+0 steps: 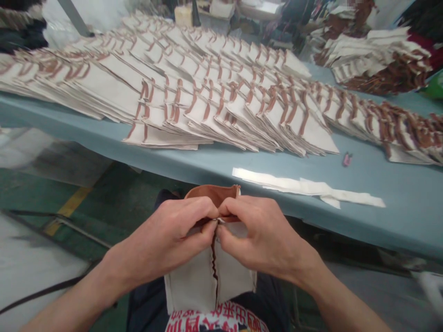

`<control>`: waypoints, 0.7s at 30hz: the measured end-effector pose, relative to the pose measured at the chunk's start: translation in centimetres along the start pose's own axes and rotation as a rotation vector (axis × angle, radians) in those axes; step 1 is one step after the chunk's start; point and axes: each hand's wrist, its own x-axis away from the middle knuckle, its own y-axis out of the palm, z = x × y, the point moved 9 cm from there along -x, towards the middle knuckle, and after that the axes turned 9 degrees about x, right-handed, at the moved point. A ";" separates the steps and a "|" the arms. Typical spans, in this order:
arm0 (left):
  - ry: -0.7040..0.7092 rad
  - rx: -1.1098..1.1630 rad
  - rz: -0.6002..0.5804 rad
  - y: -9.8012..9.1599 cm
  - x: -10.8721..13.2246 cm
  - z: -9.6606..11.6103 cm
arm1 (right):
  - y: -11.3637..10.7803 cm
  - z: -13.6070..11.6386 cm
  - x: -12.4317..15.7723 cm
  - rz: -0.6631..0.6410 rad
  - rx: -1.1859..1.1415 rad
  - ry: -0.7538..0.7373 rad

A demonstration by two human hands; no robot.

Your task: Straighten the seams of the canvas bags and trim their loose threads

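Head view: we log the white piece (pixel 190 288) held above the lap (pixel 145 299), just off the near edge of the blue table (pixel 408 184). Its seam (pixel 214 267) lies between the two hands, long axis running from the fingertips down toward the lap. Left hand (pixel 185 226) and right hand (pixel 258 230) are about equally near, one on each side; we see thumb and forefinger of each pinched closed on the fabric at the seam's upper end. Exactly which layers they grip, we cannot tell.
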 end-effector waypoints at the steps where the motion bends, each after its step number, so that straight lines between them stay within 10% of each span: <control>1: 0.009 -0.003 -0.013 0.0 0.0 0.2 | -0.1 -0.1 -0.1 0.000 -0.005 -0.009; 21: 0.416 -0.398 -0.153 1.4 2.2 -0.3 | 5.3 2.7 -0.1 -0.377 -0.754 0.286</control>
